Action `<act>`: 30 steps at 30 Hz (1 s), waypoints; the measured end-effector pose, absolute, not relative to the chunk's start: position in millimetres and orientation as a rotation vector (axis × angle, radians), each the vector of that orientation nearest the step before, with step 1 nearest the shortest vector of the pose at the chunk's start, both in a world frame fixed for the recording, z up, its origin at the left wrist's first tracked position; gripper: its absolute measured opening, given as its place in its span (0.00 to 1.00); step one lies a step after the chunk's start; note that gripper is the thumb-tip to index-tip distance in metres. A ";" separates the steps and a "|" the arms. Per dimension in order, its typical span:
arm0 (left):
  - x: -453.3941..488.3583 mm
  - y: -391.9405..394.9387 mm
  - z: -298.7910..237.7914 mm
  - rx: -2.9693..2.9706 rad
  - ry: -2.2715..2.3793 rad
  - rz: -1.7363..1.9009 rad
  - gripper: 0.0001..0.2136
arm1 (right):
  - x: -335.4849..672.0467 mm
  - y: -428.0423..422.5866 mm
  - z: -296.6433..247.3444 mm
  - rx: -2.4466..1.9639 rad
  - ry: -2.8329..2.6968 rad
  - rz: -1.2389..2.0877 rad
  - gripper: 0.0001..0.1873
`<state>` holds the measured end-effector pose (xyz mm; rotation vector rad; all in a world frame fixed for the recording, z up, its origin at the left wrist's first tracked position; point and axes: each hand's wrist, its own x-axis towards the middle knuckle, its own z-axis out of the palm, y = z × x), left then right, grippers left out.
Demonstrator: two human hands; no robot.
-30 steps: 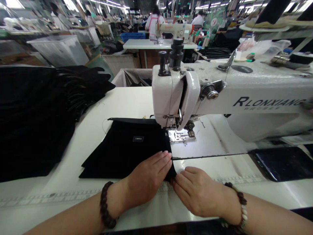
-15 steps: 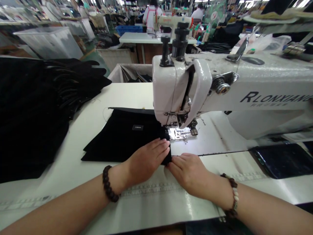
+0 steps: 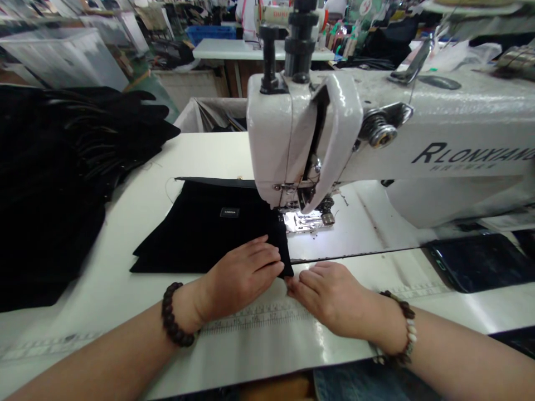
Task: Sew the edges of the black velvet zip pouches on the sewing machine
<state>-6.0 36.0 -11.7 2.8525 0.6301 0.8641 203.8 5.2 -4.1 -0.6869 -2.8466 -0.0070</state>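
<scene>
A flat black fabric piece (image 3: 200, 234) with a small dark label (image 3: 229, 212) lies on the sewing table. Its right edge runs under the needle area of a white sewing machine (image 3: 288, 139), beside the lit metal plate (image 3: 307, 221). My left hand (image 3: 240, 275) rests on the fabric near its front right corner, fingers extended and close together. At that same corner, the thumb and forefinger of my right hand (image 3: 324, 292) are pinched together on the fabric's tip. Its other fingers are curled in. The needle itself is hidden behind the machine head.
A large pile of black fabric pieces (image 3: 50, 189) covers the table's left side. A dark phone (image 3: 480, 262) lies at the right. Along the front runs a printed ruler strip (image 3: 263, 318). Beyond the table stand a fabric-lined bin (image 3: 188, 117) and another worktable (image 3: 254, 50).
The camera view has shifted a little. My left hand has drawn slightly back toward me, baring more of the fabric's right edge. The right hand has moved slightly right and toward me.
</scene>
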 end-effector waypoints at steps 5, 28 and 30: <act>-4.4 37.2 -9.7 2.884 0.602 0.847 0.07 | 204.8 5.5 -3.9 -0.686 -2.875 0.011 0.05; -3.1 42.3 -11.7 2.742 0.481 0.874 0.08 | 207.7 16.2 -4.5 -0.743 -2.679 0.022 0.10; -2.0 40.3 -10.8 2.798 0.476 0.858 0.09 | 206.4 16.4 -5.3 -0.732 -2.689 0.028 0.11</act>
